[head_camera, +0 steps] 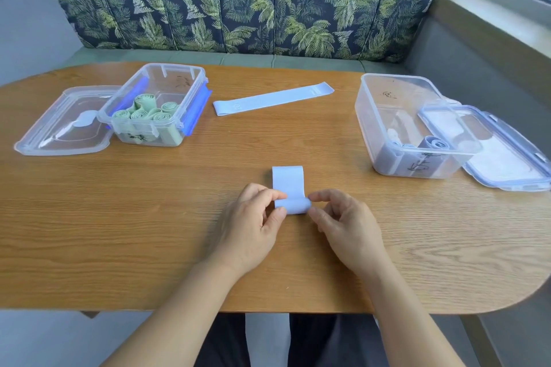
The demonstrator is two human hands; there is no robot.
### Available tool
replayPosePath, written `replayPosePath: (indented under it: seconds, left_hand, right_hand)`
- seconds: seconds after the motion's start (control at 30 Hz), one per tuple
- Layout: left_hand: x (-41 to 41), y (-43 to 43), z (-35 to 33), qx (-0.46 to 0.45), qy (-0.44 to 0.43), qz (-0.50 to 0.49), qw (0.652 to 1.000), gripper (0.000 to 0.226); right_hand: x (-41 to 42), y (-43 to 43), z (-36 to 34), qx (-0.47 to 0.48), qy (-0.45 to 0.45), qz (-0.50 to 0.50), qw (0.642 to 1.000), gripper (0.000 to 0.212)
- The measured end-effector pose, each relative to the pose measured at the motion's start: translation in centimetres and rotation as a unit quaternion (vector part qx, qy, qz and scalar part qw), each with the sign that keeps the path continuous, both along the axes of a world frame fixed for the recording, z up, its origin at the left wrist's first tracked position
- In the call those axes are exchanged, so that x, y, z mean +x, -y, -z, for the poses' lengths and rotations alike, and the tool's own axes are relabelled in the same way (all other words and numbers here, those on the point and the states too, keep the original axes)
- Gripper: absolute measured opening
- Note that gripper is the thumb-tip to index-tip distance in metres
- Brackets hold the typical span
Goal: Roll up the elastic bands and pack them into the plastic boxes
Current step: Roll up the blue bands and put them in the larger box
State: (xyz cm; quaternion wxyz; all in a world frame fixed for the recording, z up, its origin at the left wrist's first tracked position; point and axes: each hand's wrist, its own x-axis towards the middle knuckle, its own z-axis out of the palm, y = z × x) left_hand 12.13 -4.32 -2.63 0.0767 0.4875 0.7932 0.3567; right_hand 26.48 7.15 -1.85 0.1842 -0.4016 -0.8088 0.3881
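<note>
1. A blue band (288, 188) lay near-centre on the tabletop (149, 217), its flat tail pointing far.
2. Both hands, left (253, 223) and right (343, 223), pinched its roll, whose axis ran left-right.

Bare left hand (252, 219), right hand (346, 222), dark trousers (323, 343)

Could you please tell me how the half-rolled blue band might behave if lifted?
The blue band looks floppy, its loose end lying flat, so it would probably droop. Its roll may unwind unless the left hand and right hand pinch its ends.
</note>
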Motion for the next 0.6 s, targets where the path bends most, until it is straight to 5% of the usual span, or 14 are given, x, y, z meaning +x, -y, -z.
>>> replayPosePath:
  seconds: [0.2, 0.6]
  left_hand:
    - [0.2, 0.1, -0.2, 0.006, 0.005, 0.000, 1.000, 0.040]
    - [-0.5, -0.3, -0.2, 0.009, 0.022, -0.009, 1.000, 0.018]
  right_hand:
    - [-0.9, -0.7, -0.3, -0.006, 0.028, 0.018, 0.999, 0.007]
    - [-1.8, -0.3, -1.1, 0.009, 0.076, 0.050, 0.996, 0.029]
